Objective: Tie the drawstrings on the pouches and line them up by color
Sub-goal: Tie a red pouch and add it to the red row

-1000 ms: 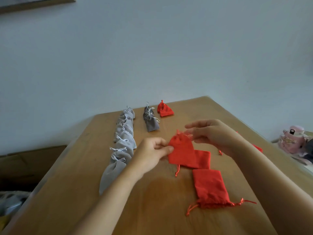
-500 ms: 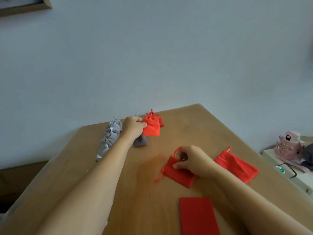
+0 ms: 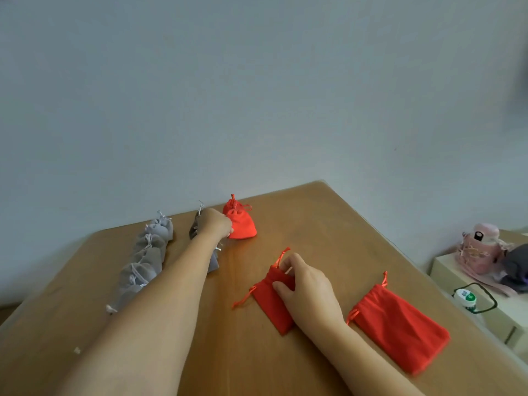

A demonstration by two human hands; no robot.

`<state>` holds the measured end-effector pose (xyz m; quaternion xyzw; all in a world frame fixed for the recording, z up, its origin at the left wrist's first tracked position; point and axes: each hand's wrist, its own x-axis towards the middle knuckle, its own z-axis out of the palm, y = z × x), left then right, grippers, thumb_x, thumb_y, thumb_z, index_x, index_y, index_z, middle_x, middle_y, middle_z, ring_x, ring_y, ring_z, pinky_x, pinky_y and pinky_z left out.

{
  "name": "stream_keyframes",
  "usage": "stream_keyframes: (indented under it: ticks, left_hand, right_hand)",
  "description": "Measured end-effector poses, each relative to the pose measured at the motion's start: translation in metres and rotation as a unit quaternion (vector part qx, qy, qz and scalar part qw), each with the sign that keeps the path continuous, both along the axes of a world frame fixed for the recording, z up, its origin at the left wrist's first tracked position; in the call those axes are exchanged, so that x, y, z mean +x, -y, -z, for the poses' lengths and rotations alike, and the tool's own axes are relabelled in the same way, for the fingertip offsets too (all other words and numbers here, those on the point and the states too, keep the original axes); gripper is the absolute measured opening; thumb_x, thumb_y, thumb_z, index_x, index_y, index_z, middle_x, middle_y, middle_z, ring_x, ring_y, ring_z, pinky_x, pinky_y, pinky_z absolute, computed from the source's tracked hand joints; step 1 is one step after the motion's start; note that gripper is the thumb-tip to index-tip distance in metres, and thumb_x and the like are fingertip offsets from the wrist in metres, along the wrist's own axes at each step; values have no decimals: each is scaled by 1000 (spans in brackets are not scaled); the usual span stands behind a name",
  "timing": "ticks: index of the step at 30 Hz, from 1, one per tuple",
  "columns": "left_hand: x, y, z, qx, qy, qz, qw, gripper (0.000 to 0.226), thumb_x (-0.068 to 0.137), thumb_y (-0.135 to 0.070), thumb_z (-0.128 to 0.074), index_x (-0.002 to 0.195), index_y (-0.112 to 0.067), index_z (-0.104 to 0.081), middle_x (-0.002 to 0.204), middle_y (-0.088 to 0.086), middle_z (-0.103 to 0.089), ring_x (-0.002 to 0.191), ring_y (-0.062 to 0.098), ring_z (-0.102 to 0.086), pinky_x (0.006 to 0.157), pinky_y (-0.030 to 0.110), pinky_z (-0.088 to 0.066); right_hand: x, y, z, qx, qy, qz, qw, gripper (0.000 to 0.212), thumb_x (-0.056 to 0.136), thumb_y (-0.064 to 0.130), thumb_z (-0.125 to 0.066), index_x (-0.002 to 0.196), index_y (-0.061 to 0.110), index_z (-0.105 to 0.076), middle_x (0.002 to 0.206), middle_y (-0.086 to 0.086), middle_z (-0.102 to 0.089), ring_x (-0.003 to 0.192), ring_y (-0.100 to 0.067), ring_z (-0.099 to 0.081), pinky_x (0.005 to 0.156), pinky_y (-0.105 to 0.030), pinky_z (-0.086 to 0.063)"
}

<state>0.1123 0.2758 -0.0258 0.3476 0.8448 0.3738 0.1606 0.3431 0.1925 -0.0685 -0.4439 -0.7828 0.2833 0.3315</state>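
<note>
Wooden brown table (image 3: 328,224) stands against a pale wall and carries all the pouches. On its left part a row of light grey pouches (image 3: 154,252) goes from near to far, each one closed with a pale cord. Just right of this row lie the dark grey pouches (image 3: 213,262), mostly hidden behind the left forearm.

At the far end the left hand (image 3: 214,224) is stretched out to a tied red pouch (image 3: 241,225), which sits on the table with its neck gathered. The fingers are curled and their tips touch the left side of this pouch. I cannot tell if they pinch the cloth or only touch it. A second tied red pouch (image 3: 233,205) stands directly behind it, touching it.

Nearer, in the middle, the right hand (image 3: 305,287) lies on a flat red pouch (image 3: 271,307) that is not tied. The thumb presses on the cloth and the other fingers are bent over the open top edge, so the hand grips the neck of the pouch. One red cord (image 3: 281,257) sticks up beside the index finger.

To the right, apart from the hand, lies another flat red pouch (image 3: 400,327), also untied.

Beyond the right table edge, a low side shelf (image 3: 445,270) holds a pink bottle (image 3: 480,247).
</note>
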Motion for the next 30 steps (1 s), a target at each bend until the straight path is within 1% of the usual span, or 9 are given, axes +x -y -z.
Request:
stream_keyframes:
  ticks: [3,7,9,12,19,21,24,28,30]
  left_hand:
    - [-2,-5,7,-54,-34,-7,998,28,90,-1,-55,116,10,-59,114,21,-65,101,32,-64,70,27,-48]
    - [-7,-15,16,-117,-70,-20,990,22,86,0,-61,105,10,-62,98,18,-72,94,29,-70,85,38,-57]
    - [-1,-14,14,-114,-77,-34,990,19,84,1,-61,103,7,-62,100,16,-72,96,27,-69,86,37,-56]
    - [9,-2,3,-114,-133,-52,983,28,88,-11,-60,113,1,-64,115,15,-67,108,25,-64,90,30,-50]
    - [40,52,-30,7,-121,37,992,18,83,-12,-54,82,-6,-70,81,15,-72,82,30,-70,76,37,-58]
    - [52,87,-34,38,-119,53,991,21,82,-10,-51,76,-6,-70,74,13,-72,72,23,-71,73,38,-59]
    - [70,142,-35,50,-78,93,991,22,85,-8,-53,68,-8,-67,68,6,-72,50,6,-63,67,29,-57]
    - [88,199,-32,30,46,137,989,25,95,-14,-53,77,-5,-67,73,8,-68,53,9,-60,50,15,-46]
    - [95,219,-29,28,130,148,980,30,99,-19,-50,81,-4,-68,79,11,-69,55,8,-64,51,15,-47]
  right_hand:
    - [1,1,-1,-4,3,-2,1000,17,88,25,-61,101,25,-50,91,11,-58,88,-13,-55,72,-28,-41]
    - [1,2,-2,-5,5,-2,1000,16,89,24,-60,101,25,-51,91,11,-58,89,-13,-54,72,-27,-39]
    - [1,1,-2,-7,8,-4,1000,16,89,24,-60,101,25,-50,92,11,-58,89,-13,-54,72,-28,-40]
    - [1,1,-3,-10,9,-5,1000,19,88,23,-60,103,25,-50,95,9,-61,92,-15,-56,76,-29,-43]
    - [2,0,-6,-16,-13,13,1000,26,86,16,-65,104,18,-46,91,5,-55,92,-23,-57,71,-30,-37]
    - [3,1,-5,-25,-28,20,999,25,85,15,-67,102,17,-49,91,4,-56,88,-21,-55,69,-28,-34]
    - [5,5,-7,-44,-72,31,996,21,84,15,-70,102,20,-59,91,4,-62,84,-14,-54,70,-26,-36]
    - [8,12,-14,-143,-198,22,970,20,84,10,-72,102,17,-70,88,0,-71,81,-15,-64,74,-31,-51]
    - [9,20,-18,-183,-265,-7,947,22,85,5,-70,106,10,-71,89,-7,-72,77,-15,-65,74,-30,-53]
